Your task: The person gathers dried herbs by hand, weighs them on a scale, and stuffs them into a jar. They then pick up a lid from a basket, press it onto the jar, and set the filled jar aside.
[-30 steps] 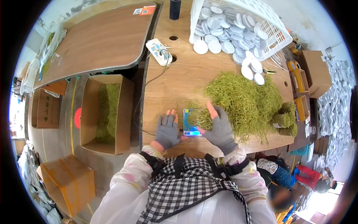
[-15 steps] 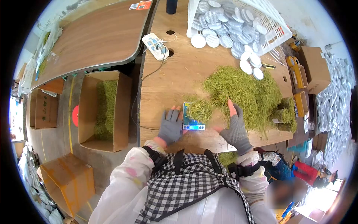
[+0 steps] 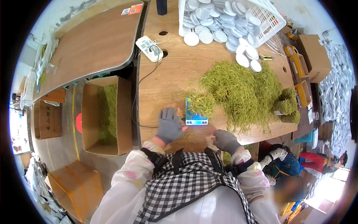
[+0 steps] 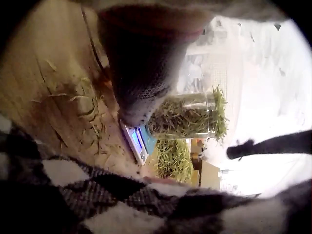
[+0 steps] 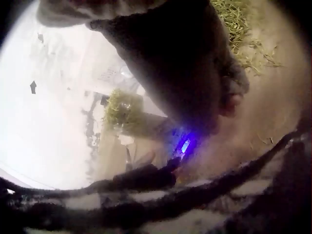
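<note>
A clear jar (image 4: pixel 187 117) packed with dried green stems stands on a small blue scale (image 3: pixel 197 121) with a lit display. My left hand (image 3: pixel 169 124), in a grey fingerless glove, rests flat on the table just left of the scale, fingers straight and thumb toward it. My gloved right hand (image 3: pixel 225 141) is low by the table's front edge, right of the scale and apart from the jar. Its fingers look bent and its fingertips are blurred; I cannot tell whether anything is between them. A large heap of green stems (image 3: pixel 242 91) lies beyond it.
Two more stem-filled jars (image 3: pixel 288 108) stand right of the heap. A white basket (image 3: pixel 274 31) lies tipped at the back, with silvery round lids (image 3: pixel 220 35) spilling out. A power strip (image 3: pixel 150 48) trails its cord down the left edge. A cardboard box (image 3: pixel 125 115) stands left of the table.
My right hand has left the jar on the scale, moved right beside the heap, then come back toward the table's front edge with fingers more bent. My left hand has stayed beside the scale.
</note>
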Demonstrator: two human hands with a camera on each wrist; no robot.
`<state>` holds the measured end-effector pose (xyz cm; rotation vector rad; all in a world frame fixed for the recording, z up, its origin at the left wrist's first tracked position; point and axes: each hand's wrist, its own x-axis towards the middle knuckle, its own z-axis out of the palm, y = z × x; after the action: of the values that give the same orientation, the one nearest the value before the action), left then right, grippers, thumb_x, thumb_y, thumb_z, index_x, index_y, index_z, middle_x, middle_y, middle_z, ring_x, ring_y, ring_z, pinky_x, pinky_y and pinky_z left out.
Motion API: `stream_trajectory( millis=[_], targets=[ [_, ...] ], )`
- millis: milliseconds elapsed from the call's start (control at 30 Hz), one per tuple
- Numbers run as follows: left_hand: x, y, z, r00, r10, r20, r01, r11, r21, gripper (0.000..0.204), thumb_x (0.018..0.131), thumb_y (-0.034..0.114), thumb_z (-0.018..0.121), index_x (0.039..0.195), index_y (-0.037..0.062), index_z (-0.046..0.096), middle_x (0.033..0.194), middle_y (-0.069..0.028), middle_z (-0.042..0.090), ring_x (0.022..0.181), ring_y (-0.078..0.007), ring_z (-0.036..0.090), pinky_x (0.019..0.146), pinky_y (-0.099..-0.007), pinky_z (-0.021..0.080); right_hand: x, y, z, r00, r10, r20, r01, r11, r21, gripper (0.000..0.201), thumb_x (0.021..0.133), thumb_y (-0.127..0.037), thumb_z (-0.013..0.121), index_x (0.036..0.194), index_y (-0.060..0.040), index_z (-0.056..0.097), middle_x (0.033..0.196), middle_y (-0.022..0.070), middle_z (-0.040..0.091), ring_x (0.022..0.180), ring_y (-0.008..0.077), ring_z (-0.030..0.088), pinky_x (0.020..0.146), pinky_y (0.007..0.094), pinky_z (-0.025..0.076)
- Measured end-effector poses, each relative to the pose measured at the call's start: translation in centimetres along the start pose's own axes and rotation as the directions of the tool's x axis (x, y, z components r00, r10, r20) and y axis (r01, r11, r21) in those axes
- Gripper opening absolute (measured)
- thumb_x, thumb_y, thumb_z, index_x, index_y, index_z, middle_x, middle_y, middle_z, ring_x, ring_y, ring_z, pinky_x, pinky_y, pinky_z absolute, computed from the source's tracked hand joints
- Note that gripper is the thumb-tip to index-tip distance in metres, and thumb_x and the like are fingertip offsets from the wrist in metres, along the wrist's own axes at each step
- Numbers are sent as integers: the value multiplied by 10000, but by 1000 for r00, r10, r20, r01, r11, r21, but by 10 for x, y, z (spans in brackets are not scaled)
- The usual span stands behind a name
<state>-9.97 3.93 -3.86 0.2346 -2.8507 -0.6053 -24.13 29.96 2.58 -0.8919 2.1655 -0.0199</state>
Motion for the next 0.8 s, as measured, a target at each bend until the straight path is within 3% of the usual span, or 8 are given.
stream_trajectory(
  millis=[233,300,533,633,700,733,800],
  targets=[
    [-34,-21,-24,984,-178,-5,178,983,48,834,817,509,752,1402,-31,502,1434,-287,459,1262,-468,468,1065,-543,383,-3,33,2,996,84,-9,-83,995,56,304,900,-307,621,1064,-76,728,1052,223,719,1015,420,684,876,509,547],
    [-38,-19,-30,976,-215,-33,217,975,47,851,847,490,751,1442,-45,461,1447,-288,455,1277,-475,460,1062,-541,393,-2,43,3,994,72,-84,-66,995,73,299,899,-306,621,1042,-67,728,1053,227,718,1003,424,685,869,510,548],
    [-17,-2,-33,984,-147,-99,138,986,-89,893,865,469,758,1495,-52,397,1443,-298,470,1300,-467,468,1081,-540,389,24,51,-2,983,70,-169,-55,994,89,304,897,-327,632,1021,-64,721,989,222,712,971,426,685,854,502,550],
    [-6,9,-32,984,-120,-130,106,989,-106,897,869,456,762,1503,-56,387,1431,-304,477,1303,-467,473,1090,-534,390,28,33,-10,994,79,-78,-74,995,65,296,887,-319,656,1025,-63,713,1003,211,706,970,420,686,834,497,553],
    [2,16,-37,986,-103,-129,87,988,-126,883,886,446,754,1506,-61,382,1429,-305,476,1300,-471,475,1090,-519,400,32,31,-5,958,-5,-288,58,983,173,280,881,-305,680,1018,-63,713,1040,193,705,960,410,687,826,472,559],
    [6,20,-39,986,-106,-129,90,988,-124,883,886,446,754,1506,-61,382,1429,-305,476,1300,-471,475,1090,-519,400,35,33,-6,958,-9,-286,61,983,173,280,881,-305,680,1018,-63,713,1040,193,705,960,410,687,826,472,559],
    [14,28,-44,988,-80,-129,57,984,-171,846,915,435,731,1507,-63,387,1430,-305,475,1288,-468,486,1076,-509,415,33,24,-22,902,32,-431,112,946,304,402,850,-340,770,1138,-69,696,1032,162,701,922,377,686,824,447,555]
  ],
)
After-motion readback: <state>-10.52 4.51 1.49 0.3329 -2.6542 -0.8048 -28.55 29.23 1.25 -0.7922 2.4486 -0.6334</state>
